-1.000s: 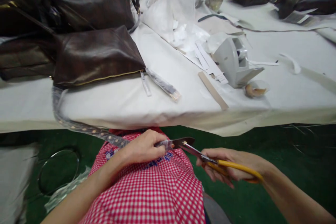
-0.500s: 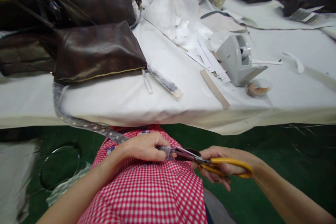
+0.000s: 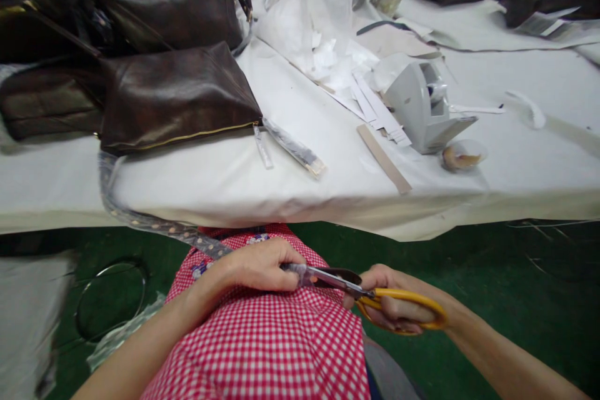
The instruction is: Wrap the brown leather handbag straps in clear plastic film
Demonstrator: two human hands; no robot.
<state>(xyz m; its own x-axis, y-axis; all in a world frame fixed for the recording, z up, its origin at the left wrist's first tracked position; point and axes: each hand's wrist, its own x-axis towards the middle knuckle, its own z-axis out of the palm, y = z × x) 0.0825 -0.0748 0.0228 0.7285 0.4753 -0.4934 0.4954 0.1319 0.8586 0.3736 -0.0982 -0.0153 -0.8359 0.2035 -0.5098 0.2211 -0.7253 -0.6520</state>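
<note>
My left hand (image 3: 260, 265) is closed around the end of a plastic-wrapped studded strap (image 3: 154, 225) that hangs down from the table edge to my lap. My right hand (image 3: 398, 303) grips yellow-handled scissors (image 3: 375, 295). The blades are nearly shut and meet the clear wrapping at the strap's end, right beside my left fingers. The strap runs up to a dark brown leather bag (image 3: 173, 97) lying on the white table (image 3: 225, 181).
More dark bags (image 3: 164, 3) are piled at the back left. A grey tape dispenser (image 3: 424, 106), paper strips (image 3: 375, 109), a flat stick (image 3: 383, 158) and crumpled plastic (image 3: 314, 6) lie on the table. A wire ring (image 3: 110, 300) rests on the green floor at left.
The scissors' blades have closed onto the wrapping at the strap's end, and my right hand has moved left toward my left hand.
</note>
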